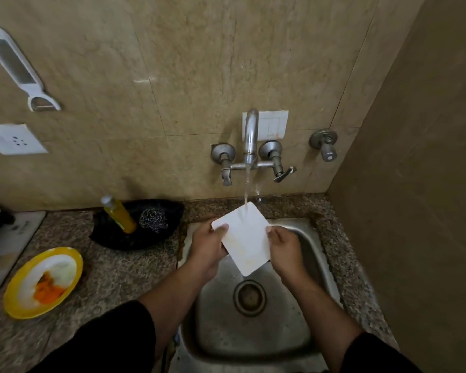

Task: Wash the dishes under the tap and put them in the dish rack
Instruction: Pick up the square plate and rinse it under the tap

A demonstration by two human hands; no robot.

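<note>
- While water runs from the tap, a white plate tilts over the sink.
- Left hand pinches its left edge.
- Right hand grips its right edge.

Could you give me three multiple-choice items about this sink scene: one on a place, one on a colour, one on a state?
1. Where is the white square plate?
A. On the counter
B. Over the sink, in both hands
C. Inside a rack

2. What colour is the rim of the dirty plate?
A. Yellow
B. Blue
C. Green

3. What is the tap doing?
A. Shut off
B. Running
C. Dripping

Answers: 1 B, the left hand and right hand grip its edges; 2 A, the yellow band shows; 3 B, a steady stream hits the plate.
</note>
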